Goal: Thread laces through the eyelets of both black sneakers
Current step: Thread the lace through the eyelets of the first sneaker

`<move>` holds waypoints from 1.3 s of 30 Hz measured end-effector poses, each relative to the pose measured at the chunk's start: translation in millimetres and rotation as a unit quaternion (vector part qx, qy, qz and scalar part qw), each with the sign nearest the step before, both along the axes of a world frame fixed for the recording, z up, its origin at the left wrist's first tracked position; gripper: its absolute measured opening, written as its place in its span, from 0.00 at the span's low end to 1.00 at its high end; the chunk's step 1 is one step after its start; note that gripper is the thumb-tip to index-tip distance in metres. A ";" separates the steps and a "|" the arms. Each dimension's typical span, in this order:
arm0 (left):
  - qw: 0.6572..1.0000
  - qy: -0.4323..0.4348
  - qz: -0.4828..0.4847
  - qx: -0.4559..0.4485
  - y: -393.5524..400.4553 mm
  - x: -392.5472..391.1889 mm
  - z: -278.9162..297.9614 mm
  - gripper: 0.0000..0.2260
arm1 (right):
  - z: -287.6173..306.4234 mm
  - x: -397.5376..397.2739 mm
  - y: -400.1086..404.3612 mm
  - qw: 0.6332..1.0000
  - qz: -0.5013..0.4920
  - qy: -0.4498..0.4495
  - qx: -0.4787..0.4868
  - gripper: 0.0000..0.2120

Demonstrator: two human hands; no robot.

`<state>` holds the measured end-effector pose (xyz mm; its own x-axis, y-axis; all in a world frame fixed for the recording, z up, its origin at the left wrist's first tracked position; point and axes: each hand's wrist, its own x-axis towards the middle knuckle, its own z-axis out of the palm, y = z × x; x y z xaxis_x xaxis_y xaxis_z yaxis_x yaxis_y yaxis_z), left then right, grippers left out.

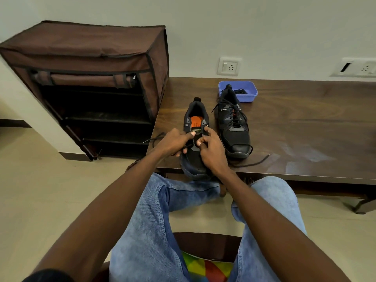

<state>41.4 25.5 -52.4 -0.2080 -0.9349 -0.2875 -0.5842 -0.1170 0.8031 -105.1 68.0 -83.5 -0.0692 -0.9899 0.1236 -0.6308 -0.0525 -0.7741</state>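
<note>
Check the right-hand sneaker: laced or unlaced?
Laced: the right-hand sneaker shows a black lace crisscrossing its eyelets, with a loose end trailing on the table.

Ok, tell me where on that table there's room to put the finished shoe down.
The table is bare right of the laced shoe and the blue tub, out to the frame edge. The left end is crowded: both hands work the unlaced shoe, and a lace trails along the front edge.

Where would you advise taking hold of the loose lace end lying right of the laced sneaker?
Probably pinch the loose lace end near its tip, coming from above on the right: it lies flat on bare table, clear of the laced sneaker and both hands.
</note>
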 end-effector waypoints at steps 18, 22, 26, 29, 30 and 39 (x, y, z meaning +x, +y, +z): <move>0.998 -0.043 0.007 -0.033 -2.7 -0.8 -7.0 0.20 | 1.6 -6.0 -2.5 0.989 0.063 0.127 -0.037 0.14; 0.998 -0.045 0.012 -0.038 -2.2 -2.6 -8.3 0.19 | 0.4 -7.6 -1.9 0.992 0.055 0.111 -0.019 0.07; 0.998 -0.044 0.012 -0.039 -1.4 -2.2 -7.5 0.18 | 5.9 -7.0 4.1 0.999 0.015 0.039 -0.020 0.05; 0.999 -0.040 0.005 -0.036 -1.0 0.5 -8.0 0.18 | 18.9 -16.0 -3.8 0.934 -0.168 -0.313 0.025 0.07; 0.998 -0.044 0.003 -0.038 -0.7 1.0 -8.2 0.19 | 19.8 -19.6 -6.1 0.877 -0.223 -0.424 0.044 0.06; 0.996 -0.070 0.002 -0.051 0.9 0.3 -7.0 0.19 | 4.7 -16.1 -1.3 0.976 -0.041 0.141 -0.163 0.18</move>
<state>41.6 26.4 -59.4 -0.1683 -0.9615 -0.2171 -0.6915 -0.0417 0.7212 -121.2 66.7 -78.8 -0.0644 -0.8877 0.4559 -0.8290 -0.2067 -0.5196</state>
